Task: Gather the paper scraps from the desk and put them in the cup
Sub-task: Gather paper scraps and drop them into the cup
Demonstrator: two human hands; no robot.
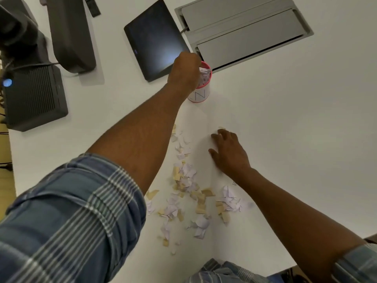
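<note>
Left hand (184,71) over cup (201,88), scraps (185,180) beside right hand (229,152)

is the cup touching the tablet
Apart. The head view shows a strip of white desk between the cup and the tablet's near corner, though the left hand covers part of it.

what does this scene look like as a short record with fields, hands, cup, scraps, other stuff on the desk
left hand: over the mouth of the cup, fingers hidden, grip cannot be told
right hand: resting on the white desk, fingers spread
cup: white paper cup with pink rim, upright, scraps already inside
scraps: torn white and tan paper scraps, scattered between the two forearms
other items: dark tablet beside the cup, grey cable hatch behind it
task state: unfinished
</note>
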